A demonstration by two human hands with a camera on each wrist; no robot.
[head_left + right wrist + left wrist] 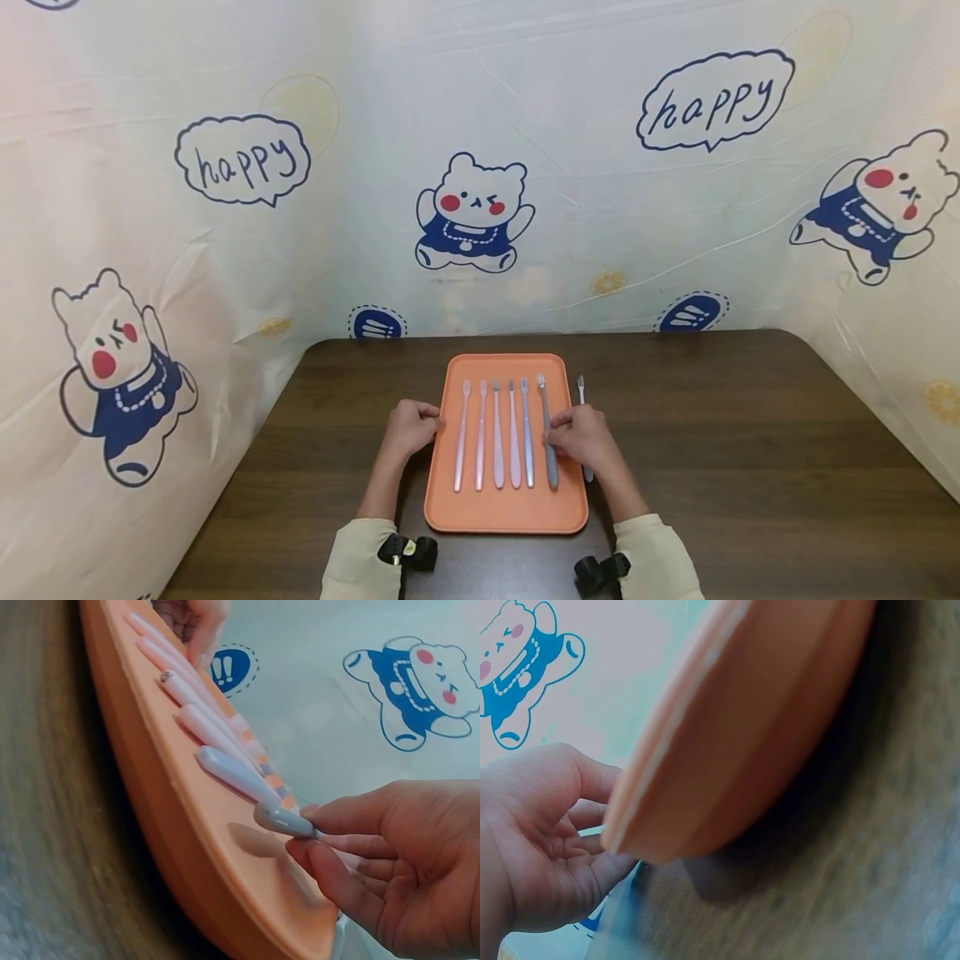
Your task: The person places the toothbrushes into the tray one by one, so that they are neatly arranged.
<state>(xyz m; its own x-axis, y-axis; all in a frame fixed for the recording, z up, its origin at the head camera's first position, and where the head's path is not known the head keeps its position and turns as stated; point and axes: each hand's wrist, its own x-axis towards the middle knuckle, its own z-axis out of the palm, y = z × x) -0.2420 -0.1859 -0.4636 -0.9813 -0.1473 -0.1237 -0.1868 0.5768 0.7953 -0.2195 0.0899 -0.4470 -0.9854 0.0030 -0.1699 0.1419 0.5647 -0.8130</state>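
An orange tray (510, 521) lies on the table with several toothbrushes side by side on it, handles toward me. They include pink ones (461, 454) at the left and a light blue one (528, 458) farther right. My left hand (412, 427) holds the tray's left rim, its thumb and fingers about the edge in the left wrist view. Between thumb and fingertips, my right hand (588, 435) pinches a grey toothbrush (281, 819) over the tray's right side. Its handle end is raised above the tray surface, with a shadow beneath it in the right wrist view.
Another toothbrush (581, 387) lies on the dark wooden table (720, 450) just right of the tray, partly hidden by my right hand. A pale curtain (570, 108) with printed bears stands behind the table and at both sides.
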